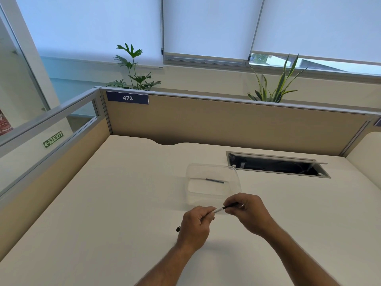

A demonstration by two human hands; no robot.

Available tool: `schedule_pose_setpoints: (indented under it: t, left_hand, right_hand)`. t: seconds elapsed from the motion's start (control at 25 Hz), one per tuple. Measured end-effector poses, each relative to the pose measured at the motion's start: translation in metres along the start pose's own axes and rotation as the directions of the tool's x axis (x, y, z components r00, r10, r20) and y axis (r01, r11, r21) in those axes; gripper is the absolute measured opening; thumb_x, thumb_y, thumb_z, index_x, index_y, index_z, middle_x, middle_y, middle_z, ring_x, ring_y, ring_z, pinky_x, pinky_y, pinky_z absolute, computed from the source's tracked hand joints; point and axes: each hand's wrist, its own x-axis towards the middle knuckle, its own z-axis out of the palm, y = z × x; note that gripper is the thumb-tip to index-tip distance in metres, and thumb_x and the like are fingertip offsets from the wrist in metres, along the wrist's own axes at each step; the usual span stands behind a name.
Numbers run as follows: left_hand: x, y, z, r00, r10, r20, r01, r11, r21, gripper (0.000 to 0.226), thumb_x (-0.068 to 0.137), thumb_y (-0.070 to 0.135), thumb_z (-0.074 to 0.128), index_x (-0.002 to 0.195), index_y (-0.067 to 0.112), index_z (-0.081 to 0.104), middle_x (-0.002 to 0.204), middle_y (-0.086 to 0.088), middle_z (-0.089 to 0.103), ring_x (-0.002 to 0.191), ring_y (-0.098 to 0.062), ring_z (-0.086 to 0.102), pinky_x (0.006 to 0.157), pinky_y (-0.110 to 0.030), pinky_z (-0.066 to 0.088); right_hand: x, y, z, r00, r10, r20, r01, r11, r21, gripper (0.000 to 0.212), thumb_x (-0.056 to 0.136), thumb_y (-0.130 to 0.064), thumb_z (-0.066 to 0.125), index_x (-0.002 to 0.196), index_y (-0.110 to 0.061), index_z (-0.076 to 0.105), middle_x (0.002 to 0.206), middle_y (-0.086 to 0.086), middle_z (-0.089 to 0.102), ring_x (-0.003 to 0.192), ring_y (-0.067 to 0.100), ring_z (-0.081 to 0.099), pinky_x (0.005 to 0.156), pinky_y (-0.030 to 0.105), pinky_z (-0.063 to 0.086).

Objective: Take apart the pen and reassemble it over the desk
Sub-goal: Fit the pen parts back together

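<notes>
Pen (218, 210): held over the desk (103, 203), just before the tub (233, 174).
Left hand (194, 223): wrapped round the barrel.
Right hand (245, 209): pinching the dark end.
Tip: I'd twist gently, hands steady, so loose parts drop near the tub.

1. The pen (221, 209) showed a white mid-section and a black front part; its rear tip was black.
2. The container (213, 183) was clear and colourless; the slim rod (214, 180) inside it was dark grey.
3. The desk (103, 203) was plain off-white, without pattern.
4. The partition panel (226, 124) was beige fabric with a grey metal frame.
5. The number plate (127, 98) was dark blue with white digits "473".
6. The exit sign (53, 139) was green with white lettering.
7. The cable tray opening (276, 165) was black inside with a grey rim.
8. The snake plant (276, 87) had green leaves edged yellow.
9. The roller blinds (206, 25) were pale blue-white.
</notes>
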Motion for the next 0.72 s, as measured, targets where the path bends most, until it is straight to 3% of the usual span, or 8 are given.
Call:
schedule_pose_setpoints:
  t: [0.48, 0.72]
  left_hand:
    - [-0.0012, -0.0002, -0.0006, 1.0, 0.011, 0.013, -0.011, 1.0, 0.01, 0.023, 0.09, 0.01, 0.063, 0.102, 0.025, 0.075, 0.083, 0.006, 0.073, 0.077, -0.005, 0.064, 0.072, -0.03, 0.055]
    - [-0.0006, 0.0, -0.0005, 1.0, 0.014, 0.019, -0.015, 1.0, 0.014, 0.023, 0.09, 0.012, 0.063, 0.103, 0.025, 0.075, 0.084, 0.006, 0.073, 0.078, -0.006, 0.065, 0.072, -0.03, 0.055]
  right_hand:
    - [0.0002, -0.0001, 0.0004, 0.999, -0.011, 0.043, 0.014, 0.998, -0.061, 0.016, 0.079, -0.008, 0.081, 0.087, -0.021, 0.078, 0.078, -0.01, 0.074, 0.073, 0.007, 0.068, 0.067, 0.02, 0.057]
    - [0.0011, 0.0003, 0.0003, 0.998, -0.021, 0.052, 0.027, 0.994, -0.103, 0.013, 0.081, -0.012, 0.079, 0.089, -0.022, 0.078, 0.078, -0.013, 0.072, 0.073, 0.005, 0.066, 0.065, 0.014, 0.053]
